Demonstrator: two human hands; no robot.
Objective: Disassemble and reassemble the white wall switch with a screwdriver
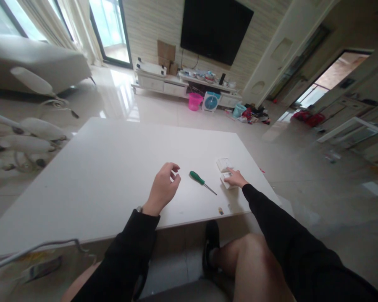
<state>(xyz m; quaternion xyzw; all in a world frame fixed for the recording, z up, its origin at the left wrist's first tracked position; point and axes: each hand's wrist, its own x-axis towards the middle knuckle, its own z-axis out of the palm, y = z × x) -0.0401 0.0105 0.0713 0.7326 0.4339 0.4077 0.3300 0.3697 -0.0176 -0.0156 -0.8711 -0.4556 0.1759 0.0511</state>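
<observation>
My right hand [236, 179] is on the nearer of two small white square blocks, which look like wall switches or sockets. Its thumb and fingers close around that nearer block [227, 184], partly hiding it. Just beyond, the farther white block [222, 164] lies close to my index fingertip. My left hand [164, 186] hovers over the table, fingers loosely curled and apart from the thumb, with nothing in it. Between my hands lies a screwdriver [197, 178] with a green handle, its metal shaft pointing toward the near right.
The white table [113, 167] has its near edge just before my knees. Close to that edge lies a small brownish piece [221, 211], beside a tiny pale one [229, 206]. A white multi-armed lamp-like fixture [28, 138] stands left of the table.
</observation>
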